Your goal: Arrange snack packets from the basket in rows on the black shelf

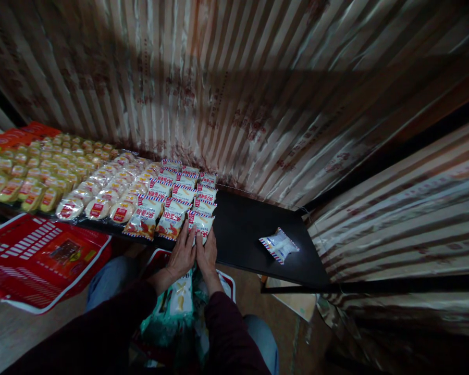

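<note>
Left hand point(181, 255) and right hand point(207, 256) side by side, fingers forward on white packet point(201, 223), near edge of shelf point(240, 226); grasping or just pressing, can't tell.

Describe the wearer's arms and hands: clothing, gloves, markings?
Left hand and right hand are bare, ungloved, with five-fingered human shape. The left sleeve and right sleeve are long and dark, with a maroon-purple tint, ending near the wrists. No cables, jewellery or printed markings show; dim light hides finer fabric detail.
</note>
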Tool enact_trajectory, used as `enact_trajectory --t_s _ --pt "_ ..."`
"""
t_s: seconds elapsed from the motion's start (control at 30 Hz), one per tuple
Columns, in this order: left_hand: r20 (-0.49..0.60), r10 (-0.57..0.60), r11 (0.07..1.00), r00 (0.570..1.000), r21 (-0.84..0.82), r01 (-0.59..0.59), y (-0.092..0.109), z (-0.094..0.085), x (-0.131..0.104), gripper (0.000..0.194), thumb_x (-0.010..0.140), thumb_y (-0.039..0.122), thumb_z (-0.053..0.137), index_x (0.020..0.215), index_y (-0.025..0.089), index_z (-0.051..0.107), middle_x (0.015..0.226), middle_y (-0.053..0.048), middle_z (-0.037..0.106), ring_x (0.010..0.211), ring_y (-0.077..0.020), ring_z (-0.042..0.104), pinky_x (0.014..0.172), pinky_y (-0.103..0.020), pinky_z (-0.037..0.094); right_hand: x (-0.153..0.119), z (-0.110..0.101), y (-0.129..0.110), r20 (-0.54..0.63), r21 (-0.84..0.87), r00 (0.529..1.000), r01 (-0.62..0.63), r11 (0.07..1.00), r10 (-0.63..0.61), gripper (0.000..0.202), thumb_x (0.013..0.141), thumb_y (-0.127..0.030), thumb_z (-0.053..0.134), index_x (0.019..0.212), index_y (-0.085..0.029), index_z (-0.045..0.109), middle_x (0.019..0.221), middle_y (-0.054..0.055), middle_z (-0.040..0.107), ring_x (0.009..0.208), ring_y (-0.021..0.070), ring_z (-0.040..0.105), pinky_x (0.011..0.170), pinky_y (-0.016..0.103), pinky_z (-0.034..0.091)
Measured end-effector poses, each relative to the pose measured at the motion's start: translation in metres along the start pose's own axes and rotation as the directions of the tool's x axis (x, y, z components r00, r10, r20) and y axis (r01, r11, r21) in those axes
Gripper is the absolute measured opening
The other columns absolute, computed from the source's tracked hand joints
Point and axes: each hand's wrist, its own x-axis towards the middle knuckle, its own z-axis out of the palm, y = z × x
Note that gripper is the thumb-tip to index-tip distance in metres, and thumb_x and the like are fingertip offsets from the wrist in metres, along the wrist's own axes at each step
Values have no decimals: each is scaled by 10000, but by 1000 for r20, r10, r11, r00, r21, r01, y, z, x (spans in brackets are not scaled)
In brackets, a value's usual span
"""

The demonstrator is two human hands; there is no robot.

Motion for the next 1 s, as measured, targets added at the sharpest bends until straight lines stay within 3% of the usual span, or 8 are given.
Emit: enact_trajectory --t_s 0.13,0.33,0.6,0.87,1.0 --pt "-31 -2 998 1000 62 4 -3 5 -3 573 917 148 330 1465 169 167 1561 -171 51 1436 -285 -6 1119 -543 235 0 -1 -2 9 5 999 -42 999 42 637 848 -510 495 1382 -173 413 1375 125 500 1235 254 473 1061 413 312" --pt "-47 93 989 995 117 -87 -5 7 -3 569 925 141 335 1466 182 163 1565 -159 47 1437 -287 27 1119 -549 246 -2 -3 -7 30 1 999 -17 1000 17 669 883 -506 439 1445 -177 287 1441 120 422 1289 225 434 1065 375 326" --pt "-48 189 967 981 181 -177 -8 7 4 588 929 120 336 1474 178 123 1568 -148 11 1436 -287 17 1113 -533 290 -3 5 -1 1 -184 999 -31 982 32 638 915 -511 305 1401 -101 349 1391 181 464 1288 252 434 1069 422 322" --pt "-82 253 944 964 240 -227 -2 -1 17 625 914 100 360 1476 199 104 1570 -135 -7 1435 -303 1 1107 -544 305 5 -1 -6 -22 -148 999 19 989 -23 625 918 -520 298 1387 -112 366 1386 162 471 1283 222 442 1066 380 337" --pt "-68 244 942 967 254 -220 -4 2 18 639 910 100 367 1479 210 96 1570 -137 -5 1433 -313 -3 1095 -547 320 9 2 -5 11 -176 999 -30 984 33 610 925 -509 271 1368 -108 394 1364 172 494 1265 235 464 1053 394 347"
